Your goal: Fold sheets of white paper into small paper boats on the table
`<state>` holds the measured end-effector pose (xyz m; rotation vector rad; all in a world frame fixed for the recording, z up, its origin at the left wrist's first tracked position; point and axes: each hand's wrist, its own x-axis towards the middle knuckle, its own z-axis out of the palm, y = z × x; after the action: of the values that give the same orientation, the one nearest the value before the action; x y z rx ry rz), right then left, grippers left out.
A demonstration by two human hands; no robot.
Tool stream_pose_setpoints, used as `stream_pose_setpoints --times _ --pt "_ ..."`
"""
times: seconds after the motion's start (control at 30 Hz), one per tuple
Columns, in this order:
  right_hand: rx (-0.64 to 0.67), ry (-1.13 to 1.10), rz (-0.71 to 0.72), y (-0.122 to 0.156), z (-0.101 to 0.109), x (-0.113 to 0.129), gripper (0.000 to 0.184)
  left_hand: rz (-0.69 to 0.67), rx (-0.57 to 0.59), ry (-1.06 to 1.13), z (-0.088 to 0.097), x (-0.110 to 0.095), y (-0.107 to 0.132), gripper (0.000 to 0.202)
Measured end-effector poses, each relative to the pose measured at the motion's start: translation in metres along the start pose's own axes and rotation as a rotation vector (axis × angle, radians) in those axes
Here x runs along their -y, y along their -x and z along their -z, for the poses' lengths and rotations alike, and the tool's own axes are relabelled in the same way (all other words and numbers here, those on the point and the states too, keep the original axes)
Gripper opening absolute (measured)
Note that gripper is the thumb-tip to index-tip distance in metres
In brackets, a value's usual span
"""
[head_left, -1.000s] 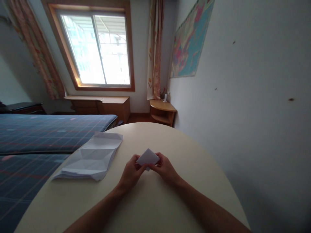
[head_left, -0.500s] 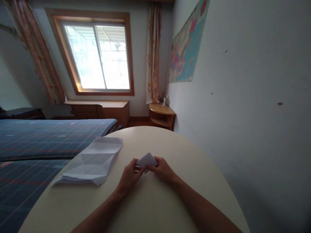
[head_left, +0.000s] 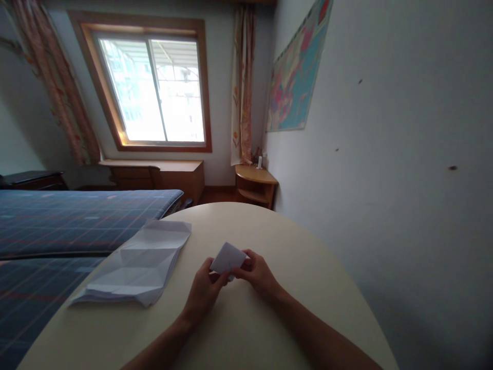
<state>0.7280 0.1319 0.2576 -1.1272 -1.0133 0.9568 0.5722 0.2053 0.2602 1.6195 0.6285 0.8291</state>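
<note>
A small folded piece of white paper (head_left: 228, 257), roughly diamond-shaped, is held up over the round cream table (head_left: 246, 221). My left hand (head_left: 205, 288) grips its left and lower edge, thumb in front and fingers behind. On the other side my right hand (head_left: 257, 272) pinches the lower right edge. Both thumbs come close together at the bottom of the paper, where a small part of it shows below them. The fingers behind the paper are partly hidden.
Several creased white sheets (head_left: 133, 267) lie stacked at the table's left edge. Beyond that edge is a blue plaid mattress (head_left: 77, 216). A white wall (head_left: 404, 231) runs along the right. A wooden corner shelf (head_left: 257, 174) and a desk (head_left: 181, 165) stand farther back.
The folded paper has turned and tilted, so more of its flat face shows. Both hands have shifted their grip slightly on it. The view has moved a little.
</note>
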Motion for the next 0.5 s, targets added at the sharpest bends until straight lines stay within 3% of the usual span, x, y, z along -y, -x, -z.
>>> stream_pose_setpoints --times 0.3,0.5 --pt "-0.024 0.076 0.07 0.004 -0.0057 0.0015 0.061 0.06 -0.037 0.08 0.0012 0.0009 -0.0025 0.042" --pt "0.024 0.189 0.083 0.0091 -0.0028 0.0035 0.061 -0.008 -0.059 -0.029 0.0027 -0.0051 -0.001 0.038"
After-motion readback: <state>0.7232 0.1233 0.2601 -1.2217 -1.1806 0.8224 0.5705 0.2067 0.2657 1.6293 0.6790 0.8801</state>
